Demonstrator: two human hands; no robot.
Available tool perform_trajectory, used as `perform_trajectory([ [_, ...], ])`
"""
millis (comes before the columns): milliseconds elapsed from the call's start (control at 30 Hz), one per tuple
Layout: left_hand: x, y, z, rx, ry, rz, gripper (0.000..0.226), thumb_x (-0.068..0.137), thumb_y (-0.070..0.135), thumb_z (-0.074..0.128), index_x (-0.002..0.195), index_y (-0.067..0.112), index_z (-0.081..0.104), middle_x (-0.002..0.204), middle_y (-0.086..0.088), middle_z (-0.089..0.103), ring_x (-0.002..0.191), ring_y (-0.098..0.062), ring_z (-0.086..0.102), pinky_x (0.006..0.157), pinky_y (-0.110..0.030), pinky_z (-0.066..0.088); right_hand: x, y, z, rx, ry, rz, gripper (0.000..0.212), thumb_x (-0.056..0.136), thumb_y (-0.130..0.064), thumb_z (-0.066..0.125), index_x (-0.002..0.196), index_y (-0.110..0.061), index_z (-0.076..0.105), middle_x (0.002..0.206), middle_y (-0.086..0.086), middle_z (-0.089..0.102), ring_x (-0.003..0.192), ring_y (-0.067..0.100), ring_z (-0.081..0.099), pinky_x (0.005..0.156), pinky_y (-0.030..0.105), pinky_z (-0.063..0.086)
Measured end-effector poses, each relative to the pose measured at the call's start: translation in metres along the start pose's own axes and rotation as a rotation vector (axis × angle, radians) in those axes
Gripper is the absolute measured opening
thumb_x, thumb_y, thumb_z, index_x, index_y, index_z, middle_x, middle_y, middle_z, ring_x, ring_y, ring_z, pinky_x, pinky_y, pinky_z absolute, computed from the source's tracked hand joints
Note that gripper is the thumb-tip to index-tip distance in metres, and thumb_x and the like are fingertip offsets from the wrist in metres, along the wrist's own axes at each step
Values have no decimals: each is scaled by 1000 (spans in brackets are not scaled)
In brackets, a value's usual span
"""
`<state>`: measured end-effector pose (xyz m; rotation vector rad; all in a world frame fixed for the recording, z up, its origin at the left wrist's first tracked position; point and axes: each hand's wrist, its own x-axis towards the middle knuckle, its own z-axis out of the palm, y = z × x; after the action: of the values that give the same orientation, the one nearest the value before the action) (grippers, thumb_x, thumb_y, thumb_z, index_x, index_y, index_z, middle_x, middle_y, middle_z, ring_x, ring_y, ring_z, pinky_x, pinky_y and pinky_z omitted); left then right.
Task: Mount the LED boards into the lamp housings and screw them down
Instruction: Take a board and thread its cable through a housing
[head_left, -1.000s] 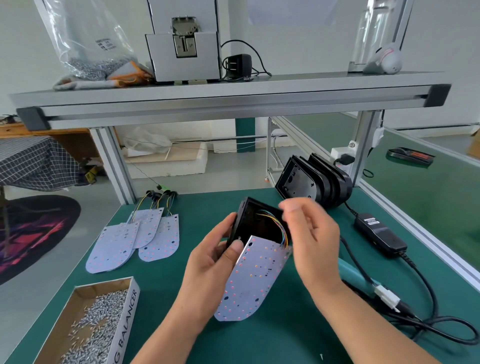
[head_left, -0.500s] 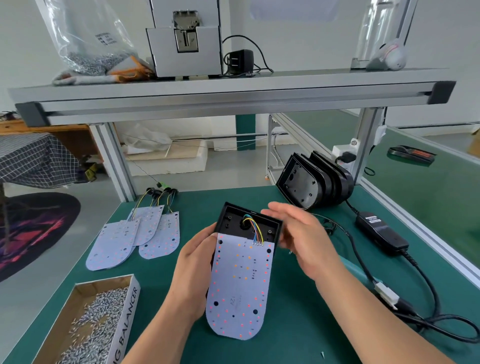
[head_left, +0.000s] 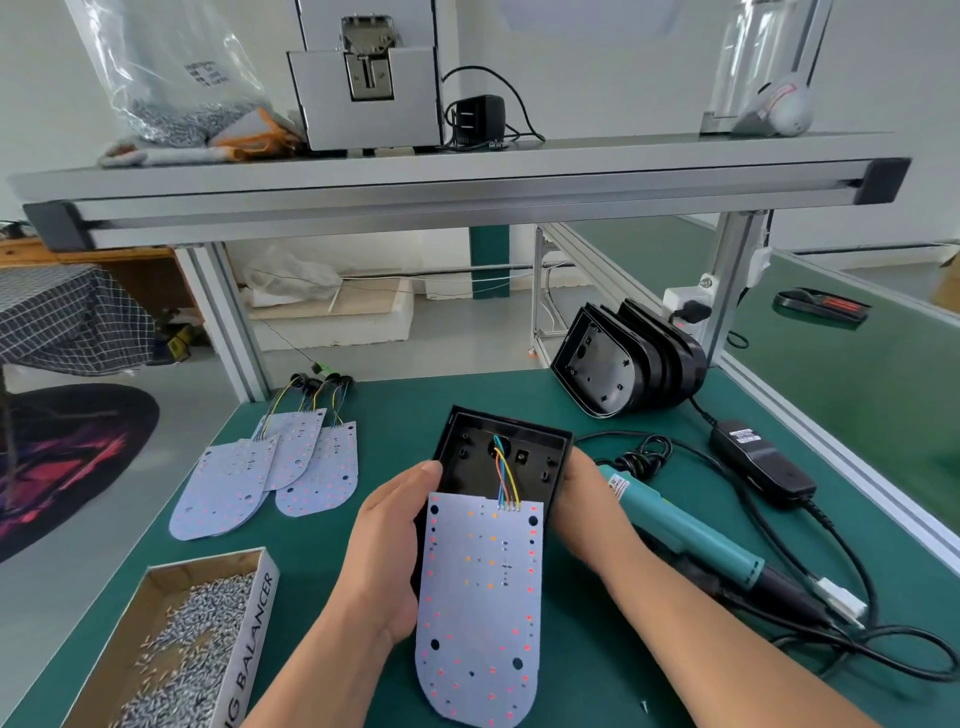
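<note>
Looking down at a green worktop (head_left: 415, 405). Gripping a black housing (head_left: 540, 457) by its left edge with the left hand (head_left: 387, 556), thumb on the rim, fingers curled beneath. Clasping the right edge with the right hand (head_left: 587, 499), thumb against the wall, fingers out of sight underneath. Held open side up, low over the worktop or resting on it; cannot tell which. Lying across its near half and hanging past the near end: a white board (head_left: 480, 613), not seated, tied by coloured wires (head_left: 505, 478) to a hole in the housing floor.

Judged as the seating step: wired through, not yet dropped in, no screw driven. Next, likely: slide the board up into the housing, tuck the slack wire under without pinching, and match holes to posts. Then reach for the screwdriver (head_left: 685, 535) just right of the right hand, and for a screw from the box (head_left: 171, 639) at near left.

Hidden under the board: the housing's near half and its posts. Cut off at the bottom edge: both forearms and part of the box. Too small to read: the screwdriver's label. Further off: spare boards (head_left: 270, 473) at left, stacked housings (head_left: 628, 364) at far right.
</note>
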<state>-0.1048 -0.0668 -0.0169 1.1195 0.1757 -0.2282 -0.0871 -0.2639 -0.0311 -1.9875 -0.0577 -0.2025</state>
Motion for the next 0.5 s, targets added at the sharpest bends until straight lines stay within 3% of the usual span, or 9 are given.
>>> perform_trajectory([
  [67, -2, 1, 2, -33, -52, 75, 31, 97, 35, 69, 109, 9, 81, 106, -16, 80, 86, -30, 77, 69, -39, 62, 0, 0, -1, -51, -16, 52, 50, 102, 0, 53, 66, -32, 68, 58, -11, 61, 52, 1, 47, 58, 19, 42],
  [133, -2, 1, 4, 0, -51, 143, 26, 102, 29, 63, 103, 13, 83, 104, -14, 81, 88, -30, 77, 73, -39, 63, 1, 3, -2, -87, -25, 74, 58, 101, 2, 46, 55, -32, 51, 44, -20, 48, 43, 4, 42, 47, 11, 34],
  [233, -2, 0, 6, 23, -55, 123, 31, 108, 29, 56, 104, 16, 84, 106, -13, 81, 92, -30, 78, 71, -36, 62, 1, 1, 1, -149, -19, 44, 47, 104, -3, 48, 69, -34, 50, 49, -22, 52, 46, -2, 56, 48, 10, 45],
  [300, -3, 2, 5, -25, -117, 46, 46, 107, 50, 56, 117, 13, 82, 119, -17, 79, 107, -34, 78, 78, -39, 63, 1, 2, 4, -144, -19, 57, 43, 101, -7, 53, 68, -33, 47, 46, -19, 52, 40, -1, 50, 44, 14, 43],
  [367, -2, 3, 1, -17, -136, 46, 54, 99, 59, 65, 117, 11, 81, 119, -16, 79, 106, -33, 77, 82, -42, 62, -1, -2, 7, -143, 13, 42, 40, 93, -9, 54, 63, -30, 37, 44, -15, 43, 41, 7, 35, 44, 18, 31],
  [433, 0, 1, -1, 82, -100, 126, 41, 91, 45, 75, 110, 8, 79, 108, -16, 79, 92, -31, 74, 81, -42, 57, -1, -5, 6, -119, 43, 26, 41, 94, -6, 55, 62, -29, 44, 48, -15, 48, 44, 6, 35, 45, 17, 31],
  [500, -1, 1, -1, 166, -73, 185, 17, 94, 28, 76, 101, 13, 80, 95, -12, 75, 82, -27, 67, 75, -39, 54, -5, -12, 4, 40, 91, 40, 38, 97, -9, 56, 77, -39, 66, 61, -10, 65, 48, 2, 46, 50, 14, 41],
])
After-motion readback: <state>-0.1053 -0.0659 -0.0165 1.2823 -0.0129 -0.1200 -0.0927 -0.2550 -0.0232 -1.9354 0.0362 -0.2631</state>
